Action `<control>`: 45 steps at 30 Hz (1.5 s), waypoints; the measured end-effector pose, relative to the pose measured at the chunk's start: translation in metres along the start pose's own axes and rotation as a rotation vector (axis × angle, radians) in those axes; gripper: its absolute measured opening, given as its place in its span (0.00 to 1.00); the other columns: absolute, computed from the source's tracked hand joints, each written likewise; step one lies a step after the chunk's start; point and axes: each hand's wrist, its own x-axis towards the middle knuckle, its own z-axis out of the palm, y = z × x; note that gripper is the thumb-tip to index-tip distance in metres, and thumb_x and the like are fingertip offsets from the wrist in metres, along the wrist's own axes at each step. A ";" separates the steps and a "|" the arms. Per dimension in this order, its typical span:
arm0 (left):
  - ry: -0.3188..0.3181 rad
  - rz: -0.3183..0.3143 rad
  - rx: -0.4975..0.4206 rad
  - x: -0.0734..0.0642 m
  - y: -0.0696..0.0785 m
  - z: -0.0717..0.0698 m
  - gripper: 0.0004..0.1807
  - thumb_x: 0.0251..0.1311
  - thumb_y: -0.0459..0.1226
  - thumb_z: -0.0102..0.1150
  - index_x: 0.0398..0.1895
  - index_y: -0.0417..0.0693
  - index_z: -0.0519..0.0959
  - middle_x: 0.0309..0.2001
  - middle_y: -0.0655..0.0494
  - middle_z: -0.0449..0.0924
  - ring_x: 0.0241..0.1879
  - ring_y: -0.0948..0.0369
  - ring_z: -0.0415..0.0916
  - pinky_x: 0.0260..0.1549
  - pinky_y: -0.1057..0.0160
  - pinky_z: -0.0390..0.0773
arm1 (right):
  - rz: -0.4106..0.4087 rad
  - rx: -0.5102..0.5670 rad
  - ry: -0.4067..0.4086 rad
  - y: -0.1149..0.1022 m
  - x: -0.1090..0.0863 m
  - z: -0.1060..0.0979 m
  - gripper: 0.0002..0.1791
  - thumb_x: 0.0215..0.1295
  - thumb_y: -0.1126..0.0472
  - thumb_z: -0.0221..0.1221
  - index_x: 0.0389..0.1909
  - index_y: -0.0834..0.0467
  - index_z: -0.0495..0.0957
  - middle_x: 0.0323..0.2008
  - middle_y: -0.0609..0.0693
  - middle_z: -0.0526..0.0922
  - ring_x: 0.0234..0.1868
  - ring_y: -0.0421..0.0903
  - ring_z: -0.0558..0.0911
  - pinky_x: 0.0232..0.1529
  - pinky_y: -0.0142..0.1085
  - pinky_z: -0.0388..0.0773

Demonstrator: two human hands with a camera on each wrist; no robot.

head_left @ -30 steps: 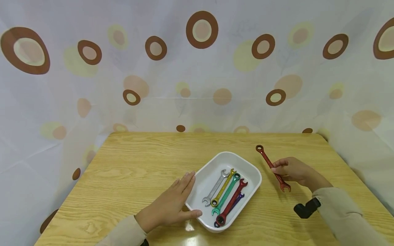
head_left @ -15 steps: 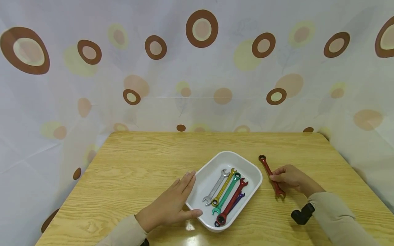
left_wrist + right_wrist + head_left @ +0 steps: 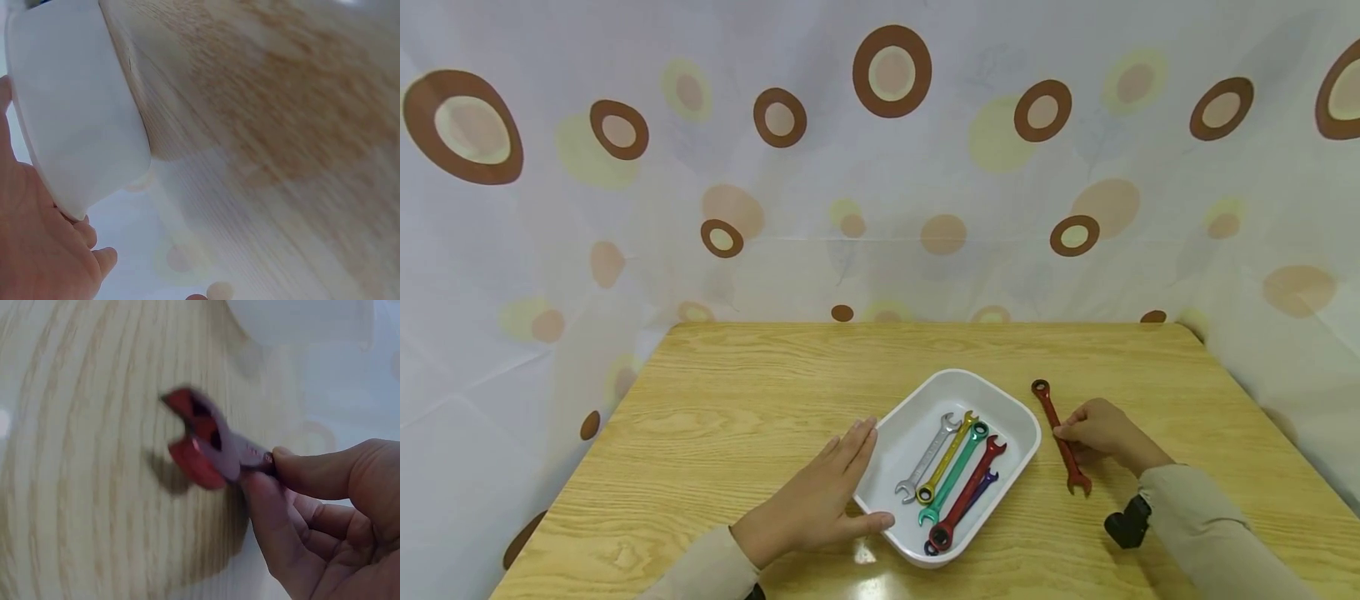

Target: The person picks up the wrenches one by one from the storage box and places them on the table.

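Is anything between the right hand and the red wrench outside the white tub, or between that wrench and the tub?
Nothing visible: the right hand pinches the red wrench directly. Between wrench and white tub only table shows, though the tub's side wall stands before its inside.

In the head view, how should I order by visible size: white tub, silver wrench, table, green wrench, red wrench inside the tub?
Largest to smallest:
table
white tub
green wrench and red wrench inside the tub: too alike to rank
silver wrench

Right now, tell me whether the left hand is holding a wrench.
No, the left hand rests against the white container, while the wrenches lie away from it.
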 end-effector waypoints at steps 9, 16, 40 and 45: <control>0.008 0.007 0.008 0.000 0.000 0.000 0.57 0.59 0.71 0.37 0.76 0.39 0.38 0.77 0.50 0.29 0.76 0.51 0.33 0.71 0.51 0.46 | 0.023 -0.075 -0.030 -0.006 0.001 -0.004 0.11 0.61 0.62 0.62 0.23 0.66 0.80 0.16 0.49 0.79 0.18 0.41 0.80 0.22 0.34 0.81; 0.004 0.008 0.010 0.000 0.000 -0.001 0.57 0.59 0.71 0.37 0.76 0.38 0.39 0.77 0.50 0.29 0.76 0.52 0.33 0.71 0.51 0.47 | 0.029 -0.119 -0.030 -0.007 0.005 -0.004 0.12 0.60 0.64 0.62 0.20 0.64 0.78 0.16 0.50 0.79 0.17 0.41 0.80 0.22 0.34 0.81; 0.023 0.018 0.017 -0.001 0.002 -0.001 0.57 0.60 0.71 0.37 0.75 0.36 0.42 0.77 0.45 0.34 0.75 0.50 0.36 0.71 0.50 0.49 | 0.037 -0.157 -0.028 -0.013 0.002 -0.005 0.13 0.59 0.63 0.63 0.20 0.67 0.78 0.18 0.54 0.80 0.18 0.43 0.81 0.24 0.35 0.83; 0.015 0.012 0.018 -0.001 0.002 -0.001 0.57 0.59 0.72 0.36 0.75 0.37 0.40 0.77 0.48 0.30 0.75 0.50 0.35 0.71 0.51 0.47 | 0.039 -0.158 -0.027 -0.011 0.002 -0.004 0.13 0.59 0.63 0.63 0.20 0.67 0.79 0.17 0.53 0.80 0.18 0.42 0.82 0.24 0.35 0.83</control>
